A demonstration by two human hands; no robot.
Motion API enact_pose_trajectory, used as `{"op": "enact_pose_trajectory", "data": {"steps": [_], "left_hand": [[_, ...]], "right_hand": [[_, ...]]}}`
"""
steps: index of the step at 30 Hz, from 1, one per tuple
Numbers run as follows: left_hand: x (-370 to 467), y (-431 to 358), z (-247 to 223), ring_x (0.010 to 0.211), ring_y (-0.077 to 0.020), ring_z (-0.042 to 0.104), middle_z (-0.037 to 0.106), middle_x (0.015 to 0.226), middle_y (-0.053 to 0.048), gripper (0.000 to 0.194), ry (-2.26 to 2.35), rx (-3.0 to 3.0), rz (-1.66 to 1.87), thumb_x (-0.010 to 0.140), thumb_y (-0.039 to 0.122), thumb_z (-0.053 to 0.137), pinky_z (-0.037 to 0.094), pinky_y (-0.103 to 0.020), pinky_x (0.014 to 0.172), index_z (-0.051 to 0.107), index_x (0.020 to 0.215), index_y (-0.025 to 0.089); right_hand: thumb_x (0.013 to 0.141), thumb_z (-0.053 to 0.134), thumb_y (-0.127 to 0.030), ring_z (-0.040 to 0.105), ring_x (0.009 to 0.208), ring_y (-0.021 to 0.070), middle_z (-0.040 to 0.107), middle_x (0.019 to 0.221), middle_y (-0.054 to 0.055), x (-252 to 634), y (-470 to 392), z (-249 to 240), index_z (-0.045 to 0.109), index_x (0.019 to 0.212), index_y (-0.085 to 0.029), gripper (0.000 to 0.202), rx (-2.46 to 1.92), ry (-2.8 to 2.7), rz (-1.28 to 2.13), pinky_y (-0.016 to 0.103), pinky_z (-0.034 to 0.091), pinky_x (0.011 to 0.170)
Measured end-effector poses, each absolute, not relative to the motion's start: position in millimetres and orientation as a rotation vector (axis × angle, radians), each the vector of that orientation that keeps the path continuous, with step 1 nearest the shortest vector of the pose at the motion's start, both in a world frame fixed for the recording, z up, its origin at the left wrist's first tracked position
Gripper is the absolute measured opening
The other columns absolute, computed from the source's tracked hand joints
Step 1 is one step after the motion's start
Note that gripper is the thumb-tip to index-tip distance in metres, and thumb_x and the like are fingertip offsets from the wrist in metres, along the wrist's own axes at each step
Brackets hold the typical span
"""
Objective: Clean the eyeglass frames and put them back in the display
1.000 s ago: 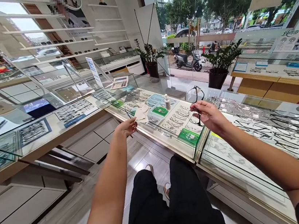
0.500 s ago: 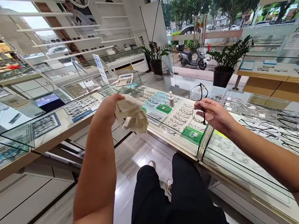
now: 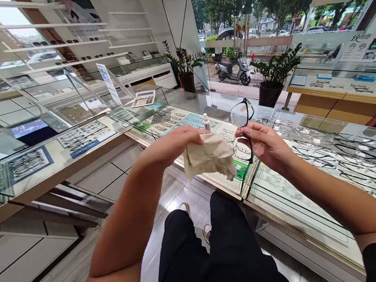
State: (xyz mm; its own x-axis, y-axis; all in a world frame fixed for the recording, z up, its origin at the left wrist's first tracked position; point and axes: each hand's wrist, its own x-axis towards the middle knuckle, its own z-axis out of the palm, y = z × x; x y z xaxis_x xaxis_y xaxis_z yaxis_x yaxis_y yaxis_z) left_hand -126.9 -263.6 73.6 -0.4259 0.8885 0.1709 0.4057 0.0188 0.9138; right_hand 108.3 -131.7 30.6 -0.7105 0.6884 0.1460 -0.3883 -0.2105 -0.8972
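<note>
A beige cleaning cloth (image 3: 208, 156) hangs loosely from my left hand (image 3: 178, 144), which is closed on its upper edge. My right hand (image 3: 267, 142) pinches a pair of black-framed eyeglasses (image 3: 247, 112) near the bridge, with the two clear lenses one above the other. The cloth's right edge is close beside the lower lens; whether they touch I cannot tell. Behind the cloth, a small white bottle (image 3: 206, 122) stands on the glass counter (image 3: 200, 104). Both hands are above the counter's front edge.
Rows of eyeglasses (image 3: 368, 172) lie in the display case at right. More frames (image 3: 28, 163) fill the left case. A calculator (image 3: 143, 98) and a slanted sign (image 3: 109, 84) stand on the far counter. Potted plants (image 3: 270, 88) stand by the window.
My left hand has carried the cloth rightward and slightly down, close to the eyeglasses. My right hand still holds the eyeglasses in nearly the same place. The view has shifted a little to the right.
</note>
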Motion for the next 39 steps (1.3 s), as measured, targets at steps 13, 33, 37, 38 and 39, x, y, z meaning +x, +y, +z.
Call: {"op": "enact_pose_trajectory", "data": {"steps": [13, 33, 37, 38, 39], "left_hand": [[-80, -232, 78, 0.072, -0.0171, 0.057, 0.064, 0.077, -0.002, 0.021, 1.304, 1.702, 0.873, 0.087, 0.036, 0.065, 0.048, -0.029, 0.068, 0.071, 0.077, 0.019], [-29, -224, -15, 0.065, -0.0142, 0.07, 0.073, 0.077, 0.005, 0.072, 0.966, 0.867, 1.712, 0.073, 0.055, 0.101, 0.054, -0.025, 0.07, 0.051, 0.114, 0.023], [-30, -223, -25, 0.069, -0.0127, 0.069, 0.076, 0.081, -0.002, 0.059, 0.914, 0.846, 1.569, 0.076, 0.062, 0.098, 0.053, -0.024, 0.071, 0.071, 0.1, 0.016], [-30, -223, -27, 0.069, -0.0115, 0.066, 0.075, 0.081, -0.003, 0.057, 0.924, 0.856, 1.566, 0.077, 0.064, 0.097, 0.052, -0.023, 0.07, 0.073, 0.096, 0.015], [-30, -224, -29, 0.069, -0.0107, 0.064, 0.075, 0.081, -0.002, 0.057, 0.943, 0.863, 1.569, 0.077, 0.065, 0.096, 0.051, -0.023, 0.07, 0.075, 0.092, 0.015]], "right_hand": [[0.07, 0.103, -0.055, 0.061, 0.081, 0.0163, 0.072, 0.083, 0.0, 101, -126, 15, 0.077, 0.079, -0.025, 0.041, -0.364, -1.485, 1.785, 0.03, 0.052, 0.078], [0.067, 0.105, -0.054, 0.067, 0.085, 0.0159, 0.078, 0.094, 0.0, 98, -134, 14, 0.074, 0.081, -0.023, 0.046, -0.44, -1.357, 1.867, 0.028, 0.052, 0.075], [0.065, 0.106, -0.053, 0.066, 0.081, 0.0148, 0.08, 0.097, 0.001, 98, -132, 13, 0.075, 0.082, -0.023, 0.047, -0.457, -1.328, 1.911, 0.027, 0.05, 0.069], [0.065, 0.106, -0.053, 0.066, 0.08, 0.0145, 0.081, 0.098, 0.001, 98, -132, 13, 0.075, 0.082, -0.023, 0.047, -0.457, -1.319, 1.926, 0.027, 0.05, 0.068], [0.065, 0.107, -0.052, 0.066, 0.079, 0.0142, 0.081, 0.098, 0.001, 98, -132, 13, 0.076, 0.082, -0.023, 0.046, -0.454, -1.31, 1.939, 0.026, 0.05, 0.067]]}}
